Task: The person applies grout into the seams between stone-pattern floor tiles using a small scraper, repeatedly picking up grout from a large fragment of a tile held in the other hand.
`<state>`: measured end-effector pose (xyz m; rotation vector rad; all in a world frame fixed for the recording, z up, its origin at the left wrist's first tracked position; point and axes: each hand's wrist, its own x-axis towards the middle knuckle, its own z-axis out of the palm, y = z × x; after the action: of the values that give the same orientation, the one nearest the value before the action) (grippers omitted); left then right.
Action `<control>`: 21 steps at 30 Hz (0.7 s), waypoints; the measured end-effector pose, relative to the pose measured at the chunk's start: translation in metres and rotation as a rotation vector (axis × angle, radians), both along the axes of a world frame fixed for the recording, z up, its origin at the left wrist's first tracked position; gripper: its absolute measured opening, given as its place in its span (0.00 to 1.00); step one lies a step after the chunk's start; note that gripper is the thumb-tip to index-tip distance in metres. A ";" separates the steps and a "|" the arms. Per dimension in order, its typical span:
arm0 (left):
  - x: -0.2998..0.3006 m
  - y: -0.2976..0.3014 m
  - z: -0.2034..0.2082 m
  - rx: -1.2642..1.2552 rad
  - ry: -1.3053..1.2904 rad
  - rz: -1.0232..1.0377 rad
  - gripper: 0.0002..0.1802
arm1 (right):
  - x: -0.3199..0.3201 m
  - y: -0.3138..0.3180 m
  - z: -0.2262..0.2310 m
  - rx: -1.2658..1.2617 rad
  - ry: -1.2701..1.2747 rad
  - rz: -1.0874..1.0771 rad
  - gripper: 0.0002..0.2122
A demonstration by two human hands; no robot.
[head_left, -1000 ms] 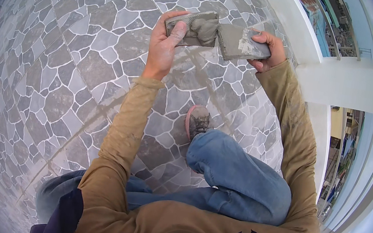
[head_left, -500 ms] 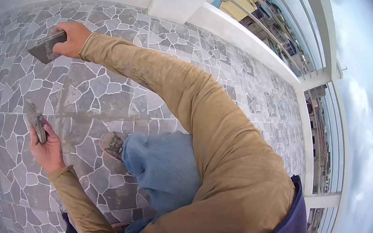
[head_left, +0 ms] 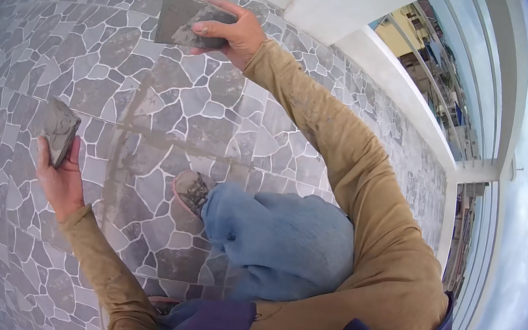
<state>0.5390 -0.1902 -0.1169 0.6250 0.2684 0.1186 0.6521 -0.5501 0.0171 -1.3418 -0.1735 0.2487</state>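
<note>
The person's left hand [head_left: 61, 186] grips a paste-smeared board [head_left: 60, 128]; the right hand [head_left: 244, 35] clasps a grey block [head_left: 178, 19], well apart, above the patterned floor [head_left: 214, 134].

Diffuse daylight is bright, with strong fisheye edge distortion.

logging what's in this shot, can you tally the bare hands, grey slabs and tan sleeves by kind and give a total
Bare hands: 2
Grey slabs, one held in each hand: 2
Tan sleeves: 2
Total: 6
</note>
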 end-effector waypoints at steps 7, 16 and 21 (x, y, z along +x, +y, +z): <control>0.008 -0.026 0.009 0.003 0.108 -0.089 0.19 | 0.006 0.082 0.017 -0.775 -0.686 0.544 0.21; 0.004 -0.016 0.002 0.349 0.277 -0.038 0.20 | -0.008 0.136 -0.016 -0.926 -1.516 0.696 0.28; 0.012 -0.006 -0.012 0.281 0.336 0.214 0.18 | 0.011 0.135 -0.056 -1.017 -1.453 0.802 0.25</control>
<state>0.5513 -0.1964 -0.1290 0.8952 0.6522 0.2607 0.6629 -0.4153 -0.0384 -2.1718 -2.0452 -0.0596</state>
